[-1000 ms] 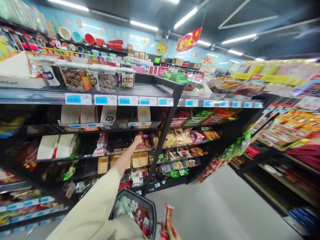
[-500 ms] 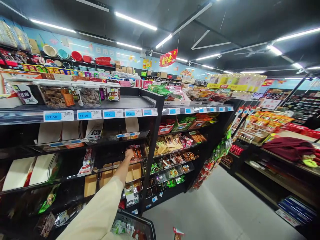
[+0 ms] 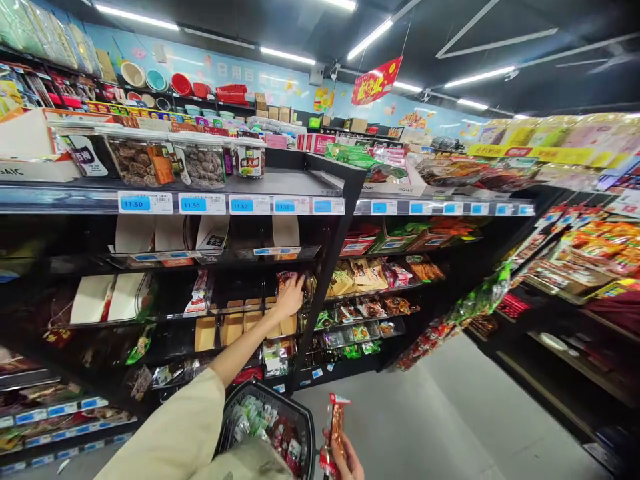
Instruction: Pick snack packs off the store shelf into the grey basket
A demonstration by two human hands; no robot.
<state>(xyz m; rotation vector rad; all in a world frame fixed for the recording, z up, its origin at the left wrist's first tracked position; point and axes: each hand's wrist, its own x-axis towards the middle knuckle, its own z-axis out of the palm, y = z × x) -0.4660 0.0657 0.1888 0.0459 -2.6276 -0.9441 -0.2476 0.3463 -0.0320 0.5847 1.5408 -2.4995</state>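
My left hand (image 3: 290, 297) is stretched into a middle shelf of the rack, its fingers apart over red-topped snack packets (image 3: 285, 277). It covers part of them, so whether it touches one is hard to see. Low in front of me, my right hand (image 3: 346, 459) is closed around a clear snack packet (image 3: 336, 421) with a red-and-white top and reddish-brown food inside. Below my left arm is a black shopping basket (image 3: 309, 427) with several green, white and red packets in it.
Upper shelf holds plastic jars of dried fruit (image 3: 197, 160) above a row of price tags (image 3: 250, 205). Brown cardboard boxes (image 3: 205, 333) stand below my left forearm. A dark upright post (image 3: 334, 267) divides the racks. Grey floor (image 3: 430, 420) lies to the right.
My view has turned left and down. My left hand has shifted over the red packets, fingers more spread. My right hand has come into view with its packet, and more of the basket shows.
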